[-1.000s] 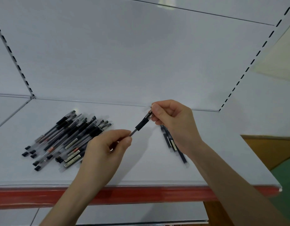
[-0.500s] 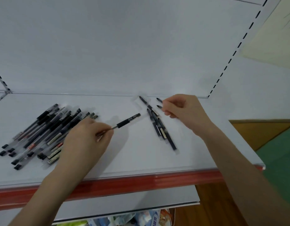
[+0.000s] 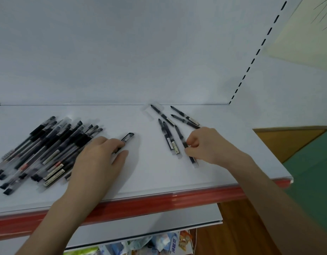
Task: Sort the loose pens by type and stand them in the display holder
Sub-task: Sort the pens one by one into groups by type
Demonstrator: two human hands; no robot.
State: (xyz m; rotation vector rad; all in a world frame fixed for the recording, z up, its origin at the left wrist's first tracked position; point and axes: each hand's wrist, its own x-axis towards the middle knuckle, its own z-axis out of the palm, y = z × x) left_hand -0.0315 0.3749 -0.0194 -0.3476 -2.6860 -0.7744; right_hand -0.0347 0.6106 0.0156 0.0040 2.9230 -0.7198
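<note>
Nearest, at the bottom of the frame, packets show on a lower level beneath the red edge strip of the white shelf.

Left of centre, the left hand lies knuckles-up over a capped pen, whose black clip end pokes out past the fingertips. I cannot tell whether its grip pinches the barrel or only presses it flat.

Right of centre, the right hand has its fingers curled, and its grip pinches the lower half of a slim dark pen lying on the shelf.

At the left edge, a heap of capped gel pens fans out, crossing and overlapping, just beside the left hand. The other slim pens lie loosely in the upper middle, some touching, reaching towards the back panel and the slotted upright at upper right. No display holder is in view.

These pens look light, stiff and smooth, so they will likely roll or skid on the bare shelf and slip from a loose pinch. A hold at mid-barrel, or on the rubber sleeve of the capped kind, seems safest. Lifting by the cap risks pulling it off. The heap is best taken a few at a time, since overlapped pens will drag their neighbours.
</note>
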